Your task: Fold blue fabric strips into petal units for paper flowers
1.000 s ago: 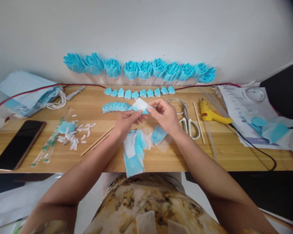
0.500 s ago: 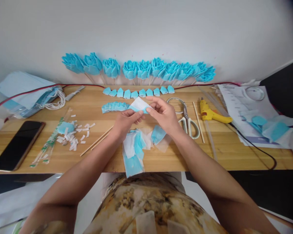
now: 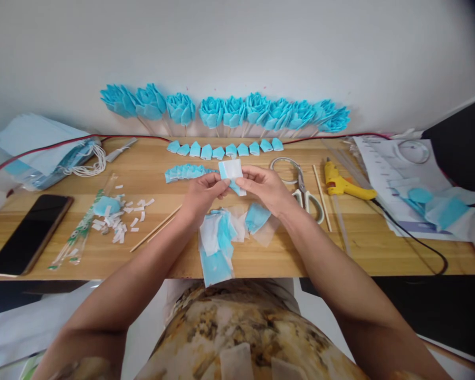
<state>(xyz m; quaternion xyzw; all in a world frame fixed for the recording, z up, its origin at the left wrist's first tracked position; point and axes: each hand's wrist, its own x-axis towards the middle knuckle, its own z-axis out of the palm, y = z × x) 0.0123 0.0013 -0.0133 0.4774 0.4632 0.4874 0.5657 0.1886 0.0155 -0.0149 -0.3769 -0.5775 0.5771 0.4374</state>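
Observation:
Both hands hold one small white and blue fabric piece (image 3: 231, 173) above the wooden desk (image 3: 372, 253). My left hand (image 3: 201, 196) pinches its left edge, and my right hand (image 3: 263, 189) pinches its right edge. Just below the hands lies a loose pile of cut blue and white fabric squares (image 3: 221, 237) at the desk's front edge. Behind the hands sit a fanned stack of folded blue petals (image 3: 186, 172) and a row of single folded petals (image 3: 225, 149).
Blue fabric roses on sticks (image 3: 229, 112) lean on the wall. Scissors (image 3: 303, 190) and a yellow glue gun (image 3: 342, 183) lie right of the hands, wooden sticks (image 3: 156, 228) and white scraps (image 3: 122, 219) left. A phone (image 3: 29, 233) and masks (image 3: 51, 153) sit far left.
The fabric piece has turned from a flat tilt to nearly upright between the fingers. My right hand has dropped slightly and drawn closer to the left.

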